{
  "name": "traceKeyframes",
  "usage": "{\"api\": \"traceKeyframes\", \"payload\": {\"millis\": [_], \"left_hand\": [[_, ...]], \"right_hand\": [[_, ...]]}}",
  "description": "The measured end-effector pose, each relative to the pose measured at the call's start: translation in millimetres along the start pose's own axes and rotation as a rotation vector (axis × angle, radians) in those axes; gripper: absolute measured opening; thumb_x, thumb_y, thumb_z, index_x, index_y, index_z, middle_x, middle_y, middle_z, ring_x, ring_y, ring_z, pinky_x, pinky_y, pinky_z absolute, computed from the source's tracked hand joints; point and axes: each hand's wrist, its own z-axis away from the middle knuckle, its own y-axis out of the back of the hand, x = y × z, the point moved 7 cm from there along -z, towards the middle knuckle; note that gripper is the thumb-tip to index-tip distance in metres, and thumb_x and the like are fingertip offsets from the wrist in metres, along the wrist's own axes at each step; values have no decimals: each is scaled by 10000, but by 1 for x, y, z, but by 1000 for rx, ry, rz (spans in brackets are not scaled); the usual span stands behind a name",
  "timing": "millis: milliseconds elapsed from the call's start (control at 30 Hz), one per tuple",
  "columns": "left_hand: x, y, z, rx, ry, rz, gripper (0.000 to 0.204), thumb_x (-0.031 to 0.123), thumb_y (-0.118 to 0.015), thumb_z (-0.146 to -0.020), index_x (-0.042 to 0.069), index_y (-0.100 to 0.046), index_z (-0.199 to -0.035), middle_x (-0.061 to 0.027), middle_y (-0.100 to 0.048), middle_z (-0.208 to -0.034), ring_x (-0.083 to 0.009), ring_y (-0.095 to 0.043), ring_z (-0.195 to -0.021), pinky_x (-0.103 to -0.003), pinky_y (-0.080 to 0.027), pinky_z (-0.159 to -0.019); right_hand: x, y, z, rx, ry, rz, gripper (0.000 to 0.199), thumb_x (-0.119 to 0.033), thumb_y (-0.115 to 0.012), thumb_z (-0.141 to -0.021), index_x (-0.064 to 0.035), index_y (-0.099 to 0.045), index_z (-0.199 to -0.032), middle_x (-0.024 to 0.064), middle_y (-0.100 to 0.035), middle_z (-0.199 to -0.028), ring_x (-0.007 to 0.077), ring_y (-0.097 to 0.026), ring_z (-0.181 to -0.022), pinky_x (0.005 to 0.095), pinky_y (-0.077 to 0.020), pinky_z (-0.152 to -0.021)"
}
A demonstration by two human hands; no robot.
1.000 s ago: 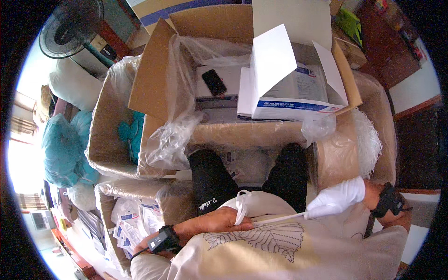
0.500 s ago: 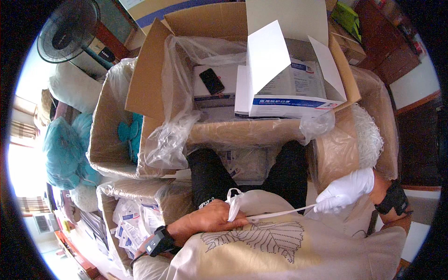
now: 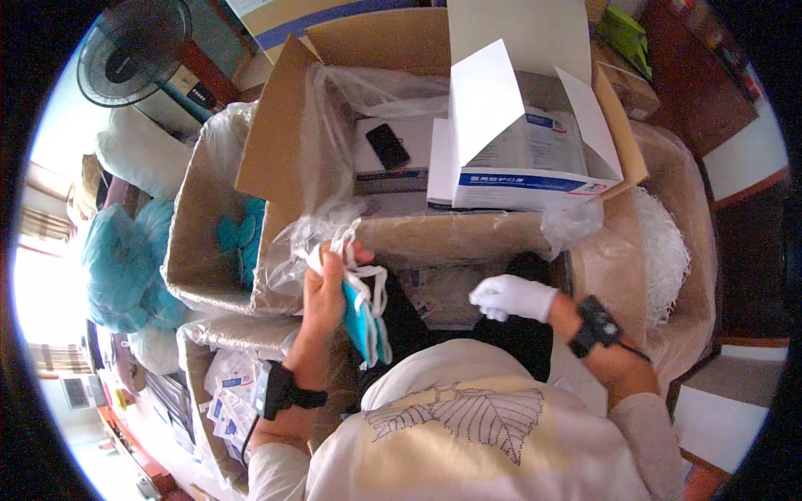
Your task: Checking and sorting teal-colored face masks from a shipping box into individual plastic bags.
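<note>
My bare left hand (image 3: 326,288) is closed around the white straps of a teal face mask (image 3: 360,321), which hangs down folded beside my fingers. White loops of the straps stand up above the hand. Over my right thigh, my white-gloved right hand (image 3: 511,298) has its fingers curled together, and nothing shows in them. Both hands are just this side of a large cardboard carton (image 3: 468,228). Inside that carton stands an opened white and blue box (image 3: 526,185) with clear-wrapped packs in it.
A dark phone (image 3: 388,146) lies on a white box inside the carton. More teal masks (image 3: 242,238) sit in a carton at left. White straps (image 3: 664,255) fill a lined carton at right. Small printed packets (image 3: 230,413) lie in a carton at lower left. A fan (image 3: 134,54) stands far left.
My left hand has risen forward and left, with the teal mask now showing below it. My right hand has let go of the stretched white strap and moved left and forward.
</note>
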Motion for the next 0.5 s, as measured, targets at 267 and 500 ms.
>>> {"api": "traceKeyframes", "payload": {"millis": [267, 500], "left_hand": [[38, -25, -11, 21, -343, -114, 403, 289, -349, -932, 35, -428, -1236, -66, -571, -1072, -93, -472, -798, -245, -383, -737], [37, -37, -9, 145, -458, -399, 397, 143, -392, -844, 4, -432, -1213, -148, -570, -1030, -246, -546, -928, -330, -413, -820]], "right_hand": [[-47, -16, -34, 140, 86, 443, 600, -503, -398, -872, 15, -493, -1160, 253, -545, -1090, 396, -519, -1012, 353, -400, -892], [-140, -66, -11, -99, 303, -29, 499, -439, -422, -901, -15, -531, -1139, 67, -568, -1087, 144, -516, -1002, 284, -377, -900]]}}
